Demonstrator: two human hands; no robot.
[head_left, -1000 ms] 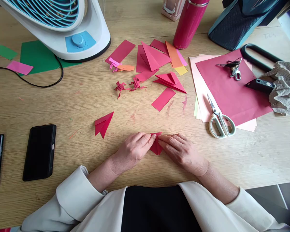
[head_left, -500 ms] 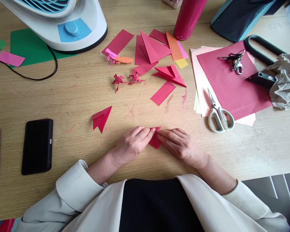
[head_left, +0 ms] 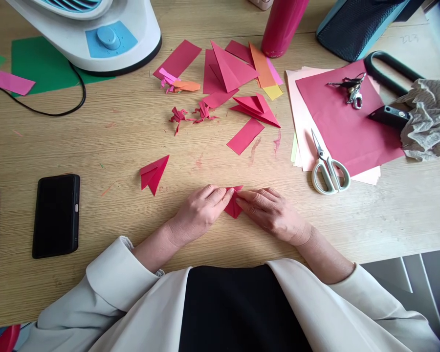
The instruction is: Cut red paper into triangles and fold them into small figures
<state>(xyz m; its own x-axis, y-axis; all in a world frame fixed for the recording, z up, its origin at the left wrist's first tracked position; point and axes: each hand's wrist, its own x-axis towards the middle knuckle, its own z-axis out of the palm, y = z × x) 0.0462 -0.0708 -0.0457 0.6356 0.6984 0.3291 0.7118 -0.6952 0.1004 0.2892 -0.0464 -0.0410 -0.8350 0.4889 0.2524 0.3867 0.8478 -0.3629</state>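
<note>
Between my hands, low on the table, lies a small folded piece of red paper (head_left: 233,209) with its point toward me. My left hand (head_left: 201,211) pinches its left side near the top, fingers closed. From the other side my right hand (head_left: 275,214) presses on the right part with fingers held together. The fingertips hide part of the upper folds. Off to the left rests another folded red paper piece (head_left: 154,173), untouched. Farther back are two small red origami figures (head_left: 190,113) with thin limbs.
Red paper sheets (head_left: 179,57) and folded pieces (head_left: 254,108) lie at the back. Scissors (head_left: 330,168) rest by stacked paper (head_left: 348,122) with keys (head_left: 352,90) at right. A phone (head_left: 56,215) is at left, a fan base (head_left: 132,39) and red bottle (head_left: 282,29) behind.
The whole view has shifted slightly, so everything sits a little higher in the picture. Both hands keep nearly the same hold on the red paper.
</note>
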